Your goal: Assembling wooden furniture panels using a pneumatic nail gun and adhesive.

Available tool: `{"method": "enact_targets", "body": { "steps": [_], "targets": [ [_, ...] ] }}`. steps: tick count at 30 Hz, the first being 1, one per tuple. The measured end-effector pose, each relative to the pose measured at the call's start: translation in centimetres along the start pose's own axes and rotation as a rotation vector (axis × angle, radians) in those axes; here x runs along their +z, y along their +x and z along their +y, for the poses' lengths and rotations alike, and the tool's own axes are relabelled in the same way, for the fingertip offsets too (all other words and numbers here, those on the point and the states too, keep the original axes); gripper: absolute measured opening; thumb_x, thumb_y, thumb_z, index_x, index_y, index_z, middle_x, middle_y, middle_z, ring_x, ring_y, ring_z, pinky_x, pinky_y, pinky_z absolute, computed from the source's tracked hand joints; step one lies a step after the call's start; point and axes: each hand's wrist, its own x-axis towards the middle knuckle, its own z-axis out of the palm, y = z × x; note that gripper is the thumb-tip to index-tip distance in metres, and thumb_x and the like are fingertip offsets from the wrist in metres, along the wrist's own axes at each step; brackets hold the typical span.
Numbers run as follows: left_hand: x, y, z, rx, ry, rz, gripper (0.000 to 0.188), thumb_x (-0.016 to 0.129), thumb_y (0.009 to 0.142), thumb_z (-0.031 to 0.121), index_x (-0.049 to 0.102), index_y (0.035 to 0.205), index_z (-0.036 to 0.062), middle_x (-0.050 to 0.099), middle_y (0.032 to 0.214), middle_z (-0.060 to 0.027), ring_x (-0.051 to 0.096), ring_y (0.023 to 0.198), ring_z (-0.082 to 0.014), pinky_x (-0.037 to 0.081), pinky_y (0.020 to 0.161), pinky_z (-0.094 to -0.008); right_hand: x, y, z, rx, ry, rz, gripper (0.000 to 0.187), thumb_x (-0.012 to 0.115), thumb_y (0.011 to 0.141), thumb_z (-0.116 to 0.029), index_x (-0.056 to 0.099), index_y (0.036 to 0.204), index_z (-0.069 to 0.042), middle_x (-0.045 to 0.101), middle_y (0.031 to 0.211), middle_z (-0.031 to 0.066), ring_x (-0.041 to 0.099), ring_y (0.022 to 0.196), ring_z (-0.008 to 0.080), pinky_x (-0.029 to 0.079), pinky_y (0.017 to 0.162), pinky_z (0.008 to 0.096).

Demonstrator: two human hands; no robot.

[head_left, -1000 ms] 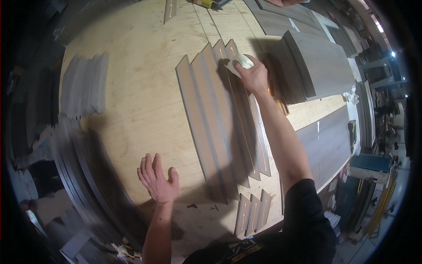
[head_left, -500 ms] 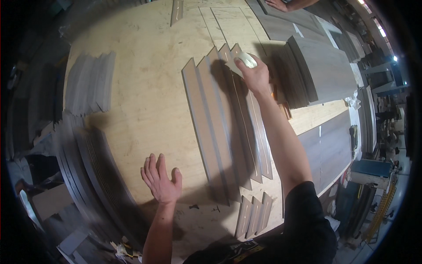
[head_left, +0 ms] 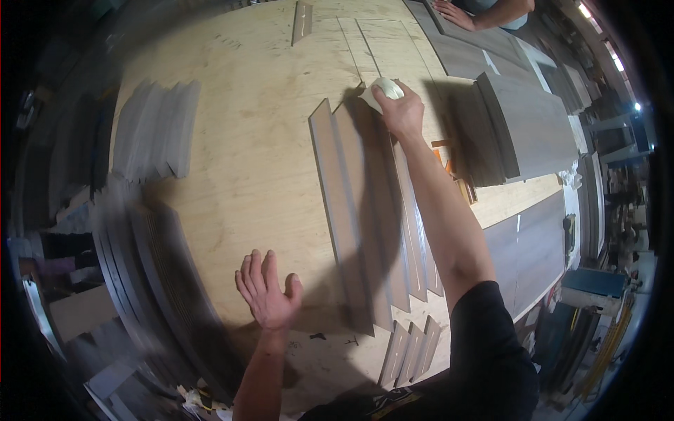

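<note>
My right hand is closed round a white squeeze bottle at the far end of a row of long brown boards with slanted ends. The boards lie side by side at the middle of the wooden table. Thin pale beads like glue run along the boards on the right; those at the left show none. The bottle's tip is hidden. My left hand rests open, palm down and fingers spread, on the bare tabletop left of the boards. Several short pieces with pale beads lie at the near edge.
Grey board stacks stand at the left, the near left and the right. Small orange pieces lie beside the right stack. Another person's hand rests on panels at the far right. One beaded piece lies at the far edge.
The view has shifted, so the boards sit lower and farther right. My right hand with the bottle has moved left across the boards' far ends. My left hand remains flat.
</note>
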Motion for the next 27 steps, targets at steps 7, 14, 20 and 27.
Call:
{"method": "enact_targets", "body": {
  "steps": [7,14,20,27],
  "targets": [
    [-0.4,0.0,0.2,-0.013,-0.015,-0.028,0.063,0.063,0.089,0.03,0.05,0.145,0.0045,0.042,0.151,-0.0219,0.036,0.143,-0.0401,0.021,0.12,-0.0599,-2.8,-3.1,-1.6,-0.025,0.018,-0.015,0.058,0.08,0.084,-0.041,0.07,0.123,0.001,0.074,0.086,0.0128,0.067,0.061,0.0157,0.053,0.058,0.0319],
    [-0.7,-0.1,0.2,-0.006,-0.005,-0.049,0.064,0.062,0.091,0.031,0.047,0.147,0.0051,0.04,0.153,-0.0221,0.033,0.144,-0.0408,0.019,0.121,-0.0592,-5.5,-8.1,-0.9,0.044,0.038,-0.078,0.051,0.079,0.085,-0.037,0.072,0.117,0.002,0.075,0.089,0.014,0.07,0.073,0.0171,0.055,0.066,0.0326],
    [-0.5,0.0,0.5,0.019,0.009,-0.013,0.062,0.063,0.09,0.031,0.05,0.144,0.005,0.043,0.15,-0.0207,0.036,0.142,-0.0385,0.022,0.12,-0.0584,-9.0,-13.9,-0.9,0.119,0.062,-0.125,0.043,0.08,0.086,-0.032,0.072,0.117,-0.002,0.076,0.101,0.0168,0.073,0.095,0.0241,0.055,0.087,0.0356],
    [-0.4,-0.2,0.5,0.025,0.017,-0.014,0.061,0.061,0.092,0.03,0.048,0.146,0.0038,0.042,0.151,-0.022,0.035,0.143,-0.0406,0.021,0.12,-0.0587,-12.5,-21.1,0.9,0.218,0.066,-0.183,0.043,0.081,0.085,-0.03,0.072,0.116,-0.001,0.076,0.099,0.0156,0.073,0.091,0.0206,0.056,0.082,0.0346]
  ]
}}
